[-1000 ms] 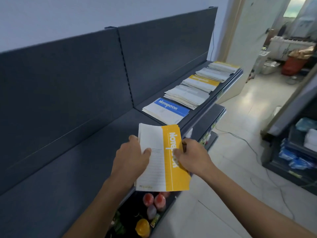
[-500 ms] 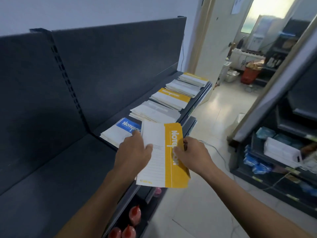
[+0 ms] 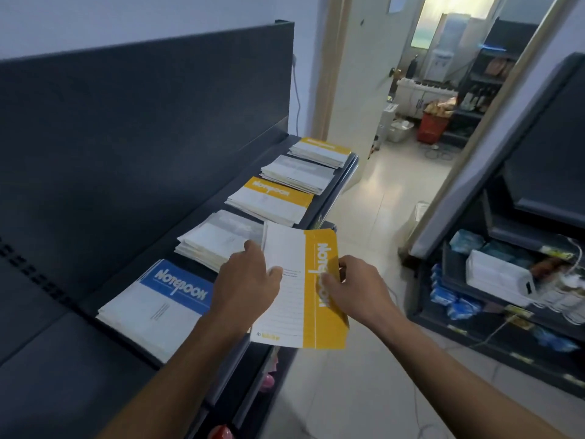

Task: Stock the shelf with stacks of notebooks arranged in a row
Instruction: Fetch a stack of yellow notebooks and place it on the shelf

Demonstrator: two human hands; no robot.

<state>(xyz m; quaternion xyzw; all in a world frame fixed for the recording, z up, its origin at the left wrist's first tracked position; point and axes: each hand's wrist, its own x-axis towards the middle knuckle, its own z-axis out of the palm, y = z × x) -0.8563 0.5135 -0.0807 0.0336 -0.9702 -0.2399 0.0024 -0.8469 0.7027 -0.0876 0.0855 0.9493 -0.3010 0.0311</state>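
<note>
Just off the front edge of the dark shelf (image 3: 63, 359), we hold one yellow-banded notebook (image 3: 297, 305) flat in the air, near the row but not resting on it. Our left grip (image 3: 245, 280) clasps its white side, thumb on top; our right grip (image 3: 357, 289) pinches the yellow band. Five stacks lie in a row on the shelf: a blue-banded stack (image 3: 158, 305) nearest, a grey stack (image 3: 218, 239), a yellow-banded stack (image 3: 269, 201), a second grey stack (image 3: 297, 174) and a far yellow stack (image 3: 319, 150). To do this well, we would carry it to a yellow stack, turn it so its band matches the cover beneath, and square the edges before letting go. White lettering on the band reads "Notebook"; "A5" sits at the near corner. The blue-banded and yellow-banded stacks show the same word; the far stack's lettering is blurred, perhaps the same.
</note>
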